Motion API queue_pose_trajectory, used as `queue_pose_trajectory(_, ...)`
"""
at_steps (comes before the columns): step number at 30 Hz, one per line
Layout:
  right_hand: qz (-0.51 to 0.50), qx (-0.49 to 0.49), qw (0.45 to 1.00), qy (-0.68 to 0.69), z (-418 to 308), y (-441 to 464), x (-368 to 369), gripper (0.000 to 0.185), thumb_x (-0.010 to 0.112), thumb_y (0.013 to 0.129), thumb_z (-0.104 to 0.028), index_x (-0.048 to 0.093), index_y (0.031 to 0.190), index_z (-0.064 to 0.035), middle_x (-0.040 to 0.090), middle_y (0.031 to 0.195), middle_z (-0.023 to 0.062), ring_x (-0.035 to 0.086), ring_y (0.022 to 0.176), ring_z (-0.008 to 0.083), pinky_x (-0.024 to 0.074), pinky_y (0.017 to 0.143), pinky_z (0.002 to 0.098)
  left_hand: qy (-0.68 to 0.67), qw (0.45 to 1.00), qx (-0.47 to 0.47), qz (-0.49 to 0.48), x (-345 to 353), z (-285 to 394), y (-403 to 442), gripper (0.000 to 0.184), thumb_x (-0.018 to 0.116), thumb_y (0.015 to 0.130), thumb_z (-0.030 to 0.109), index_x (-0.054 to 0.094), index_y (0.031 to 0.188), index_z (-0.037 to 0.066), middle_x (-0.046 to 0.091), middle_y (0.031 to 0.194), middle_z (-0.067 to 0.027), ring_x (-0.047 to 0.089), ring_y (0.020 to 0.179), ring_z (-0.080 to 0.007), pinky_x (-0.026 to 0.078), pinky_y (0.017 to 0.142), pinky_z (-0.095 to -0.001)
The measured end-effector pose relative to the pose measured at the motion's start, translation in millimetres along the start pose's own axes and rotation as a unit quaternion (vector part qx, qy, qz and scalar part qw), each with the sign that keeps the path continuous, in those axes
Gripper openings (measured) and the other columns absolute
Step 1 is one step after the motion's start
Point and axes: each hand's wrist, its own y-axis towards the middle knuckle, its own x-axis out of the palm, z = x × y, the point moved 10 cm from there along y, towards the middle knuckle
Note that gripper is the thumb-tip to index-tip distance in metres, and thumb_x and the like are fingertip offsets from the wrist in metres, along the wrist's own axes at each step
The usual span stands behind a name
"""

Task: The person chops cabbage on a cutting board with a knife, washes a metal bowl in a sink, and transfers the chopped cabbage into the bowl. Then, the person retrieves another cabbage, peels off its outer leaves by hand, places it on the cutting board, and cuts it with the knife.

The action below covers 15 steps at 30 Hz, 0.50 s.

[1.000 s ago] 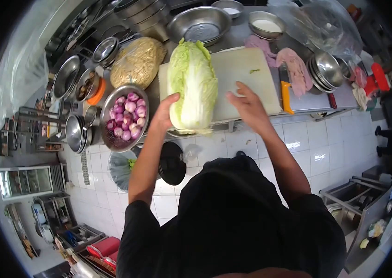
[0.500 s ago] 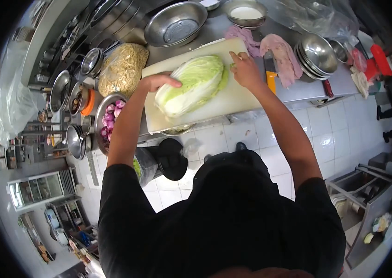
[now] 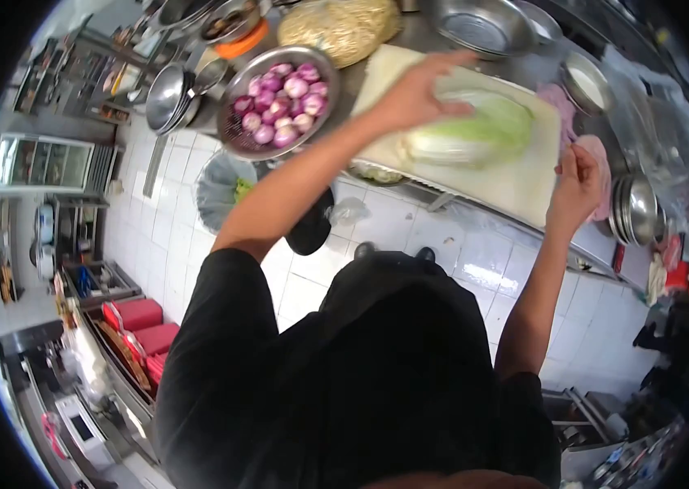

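A napa cabbage (image 3: 475, 130) lies on its side across the white cutting board (image 3: 524, 191), its pale base towards the left and its green leaves towards the right. My left hand (image 3: 426, 94) is over the cabbage's upper left part, fingers spread; whether it touches the leaves is unclear. Beyond the board's right end, beside the pink cloth (image 3: 597, 167), my right hand (image 3: 577, 183) has its fingers pressed together. What that hand holds, if anything, is too small to tell.
A colander (image 3: 234, 134) of purple onions stands left of the board, with a bag of pale strips (image 3: 340, 28) behind it. Metal bowls (image 3: 638, 212) are stacked at the right. A lined bin (image 3: 218, 191) stands on the floor below.
The cabbage has gone from upright to lying crosswise. My left hand has lifted from its side and opened over it. My right hand has moved right, off the board, fingers closed. The view has turned.
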Motion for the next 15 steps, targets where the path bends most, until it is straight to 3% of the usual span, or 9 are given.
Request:
queue_pose_trajectory(1, -0.06, 0.015, 0.998, 0.016, -15, -22, 24, 0.011, 0.062, 0.087, -0.005, 0.063, 0.093, 0.0035, 0.063, 0.078, 0.0044, 0.057, 0.069, 0.0104, 0.0466, 0.064, 0.0234, -0.017, 0.996, 0.084, 0.011, -1, 34, -20, 0.075, 0.08, 0.07, 0.026, 0.045, 0.136, 0.016, 0.054, 0.126, -0.0107, 0.052, 0.116, -0.0246, 0.046, 0.091, -0.0391)
queue_pose_trajectory(3, -0.197, 0.064, 0.975, 0.085, -40, -73, 102, 0.011, 0.062, 0.086, -0.004, 0.062, 0.093, 0.0045, 0.061, 0.078, 0.0048, 0.057, 0.068, 0.0107, 0.0471, 0.065, 0.0236, 0.021, 0.989, 0.128, 0.073, -18, 79, -83, 0.058, 0.076, 0.072, 0.013, 0.054, 0.126, 0.011, 0.057, 0.117, -0.0128, 0.057, 0.106, -0.0266, 0.049, 0.086, -0.0377)
queue_pose_trajectory(5, -0.259, 0.11, 0.95, 0.138, -49, -115, 151, 0.011, 0.062, 0.086, -0.002, 0.062, 0.094, 0.0049, 0.062, 0.08, 0.0057, 0.058, 0.07, 0.01, 0.0479, 0.067, 0.0233, -0.031, 0.99, 0.082, 0.108, -40, 60, -120, 0.042, 0.072, 0.074, 0.003, 0.062, 0.114, 0.007, 0.061, 0.108, -0.0133, 0.062, 0.093, -0.0275, 0.051, 0.08, -0.0349)
queue_pose_trajectory(6, -0.28, 0.127, 0.939, 0.152, -56, -136, 171, 0.011, 0.061, 0.086, -0.001, 0.062, 0.094, 0.005, 0.063, 0.08, 0.006, 0.058, 0.071, 0.0098, 0.048, 0.068, 0.0231, -0.078, 0.99, -0.007, 0.12, -54, 45, -139, 0.031, 0.071, 0.074, 0.0, 0.066, 0.105, 0.003, 0.063, 0.101, -0.0114, 0.065, 0.084, -0.0229, 0.053, 0.074, -0.0313)
queue_pose_trajectory(8, -0.328, 0.174, 0.908, 0.194, -50, -170, 205, 0.012, 0.061, 0.086, -0.002, 0.062, 0.096, 0.0048, 0.065, 0.084, 0.0072, 0.06, 0.076, 0.0095, 0.0485, 0.07, 0.0224, -0.061, 0.979, -0.044, 0.19, -84, 34, -185, 0.028, 0.071, 0.074, 0.0, 0.066, 0.101, 0.002, 0.063, 0.099, -0.0112, 0.065, 0.081, -0.0209, 0.053, 0.072, -0.03)
queue_pose_trajectory(11, -0.411, 0.198, 0.88, 0.134, -63, -226, 254, 0.016, 0.061, 0.087, -0.005, 0.064, 0.1, 0.0031, 0.066, 0.086, 0.0068, 0.06, 0.077, 0.0096, 0.0484, 0.072, 0.0228, -0.064, 0.943, -0.103, 0.31, -117, 2, -250, 0.017, 0.071, 0.075, 0.0, 0.067, 0.092, -0.001, 0.064, 0.094, -0.0107, 0.065, 0.079, -0.0175, 0.053, 0.069, -0.0269)
queue_pose_trajectory(13, -0.5, 0.128, 0.852, 0.087, -72, -256, 283, 0.019, 0.063, 0.086, -0.009, 0.065, 0.104, -0.0003, 0.067, 0.089, 0.0054, 0.06, 0.077, 0.0085, 0.0483, 0.07, 0.0232, -0.026, 0.919, -0.171, 0.353, -152, -11, -291, 0.01, 0.069, 0.078, -0.001, 0.067, 0.088, -0.003, 0.065, 0.091, -0.0104, 0.063, 0.078, -0.0162, 0.052, 0.068, -0.0268)
queue_pose_trajectory(14, -0.507, 0.129, 0.85, 0.065, -90, -259, 283, 0.019, 0.064, 0.086, -0.01, 0.066, 0.103, -0.0013, 0.067, 0.087, 0.0046, 0.06, 0.076, 0.0077, 0.0481, 0.07, 0.0234, 0.066, 0.909, -0.169, 0.375, -168, -18, -312, 0.009, 0.067, 0.078, 0.002, 0.069, 0.087, 0.0, 0.066, 0.09, -0.0109, 0.064, 0.075, -0.0196, 0.051, 0.064, -0.0267)
queue_pose_trajectory(15, -0.506, 0.135, 0.851, 0.042, -106, -262, 283, 0.02, 0.064, 0.085, -0.011, 0.067, 0.103, -0.0024, 0.067, 0.085, 0.0038, 0.059, 0.076, 0.007, 0.0479, 0.069, 0.0235, 0.075, 0.889, -0.2, 0.404, -183, -37, -337, 0.009, 0.068, 0.078, 0.004, 0.069, 0.087, 0.001, 0.066, 0.09, -0.009, 0.063, 0.076, -0.0175, 0.05, 0.065, -0.0269)
